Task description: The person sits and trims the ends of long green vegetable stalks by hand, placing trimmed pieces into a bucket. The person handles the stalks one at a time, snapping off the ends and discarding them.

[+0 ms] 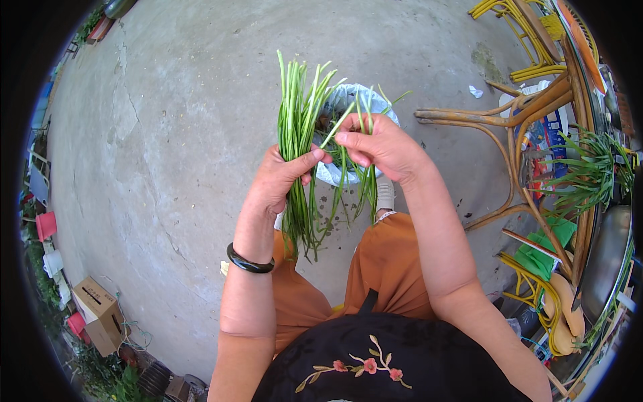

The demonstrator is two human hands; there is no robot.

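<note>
My left hand (291, 168) is closed round a thick bunch of long green stalks (299, 110), pale ends up and darker thin ends hanging down. To its right, my right hand (374, 143) holds several loose stalks (369, 188) that dangle below it, with one pale stalk end slanting between the two hands. Beneath the hands stands a round bin lined with a pale plastic bag (387, 105), holding green scraps; the hands and stalks hide part of it.
A wooden-framed table (512, 118) stands at right, with more green leafy stalks (593, 171) on it and yellow chairs (532, 55) nearby. A crumpled white paper (475, 92) lies on the concrete floor. A cardboard box (100, 314) stands lower left.
</note>
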